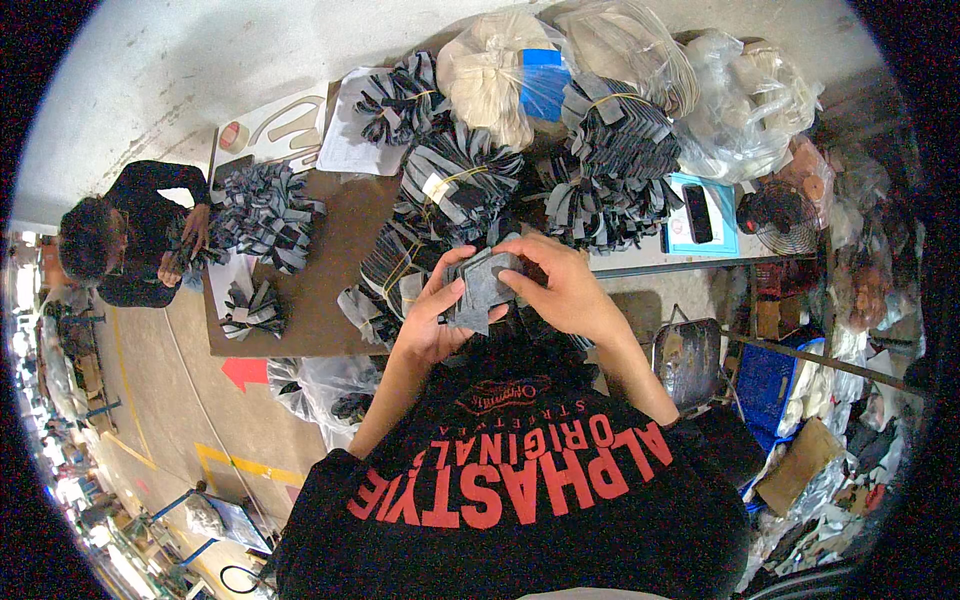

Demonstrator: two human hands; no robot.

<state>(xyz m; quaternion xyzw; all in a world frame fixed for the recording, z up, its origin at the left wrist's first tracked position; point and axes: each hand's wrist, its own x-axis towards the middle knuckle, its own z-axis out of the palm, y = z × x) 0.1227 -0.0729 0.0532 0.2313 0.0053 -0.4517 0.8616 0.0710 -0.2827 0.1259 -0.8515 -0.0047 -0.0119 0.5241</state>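
Both hands are engaged on one item, a stack of grey pieces (485,290). The stack is located in front of the wearer's chest, at the near side of the brown table (340,215); whether it touches the bundles behind it cannot be told.

Left hand (437,312): grips the stack from its left side, thumb lying along the top face, fingers partly hidden beneath. Right hand (553,287): pinches the right side of the stack, thumb pressed on the upper face, fingers curled around the far edge.

Immediately beyond the hands lies a grey-and-black bundle (462,188) bound with a yellow band. A second banded bundle (618,128) lies further right, near the bags (487,82) of pale material. A loose pile (265,212) of grey and black strips occupies the left part of the table.

To the right, a black phone (695,213) rests on a light-blue sheet (722,243), with a fan (780,215) just beside it. A blue crate (762,392) stands at lower right.

At the left end of the table, a co-worker (140,235) in black has both hands at grey and black strips. A red arrow (245,375) marks the floor.
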